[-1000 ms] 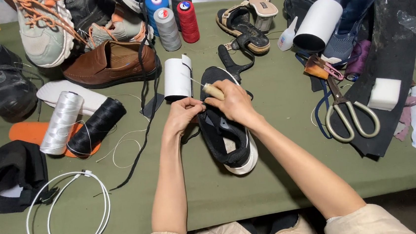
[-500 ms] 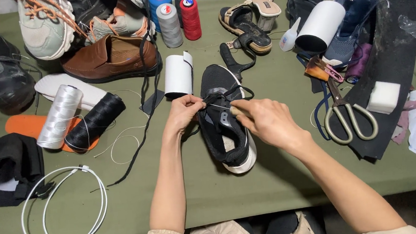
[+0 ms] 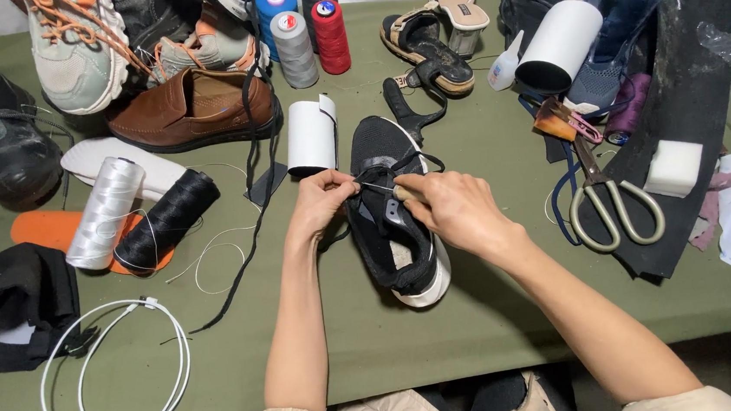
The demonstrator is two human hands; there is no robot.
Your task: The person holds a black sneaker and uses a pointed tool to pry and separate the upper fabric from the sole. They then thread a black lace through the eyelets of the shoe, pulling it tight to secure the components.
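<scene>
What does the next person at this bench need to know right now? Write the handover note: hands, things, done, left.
Left hand: fingertips pinched on a thin thread at the black sneaker, which lies on the green table.
Right hand: shut on a small light-handled tool, tip at the sneaker's upper.
Nearby: white roll just behind the left hand, scissors to the right, white spool and black spool to the left.
Done: thread drawn taut between the hands.
Left: cannot tell how far the stitching has got; the seam is hidden by the hands.
</scene>
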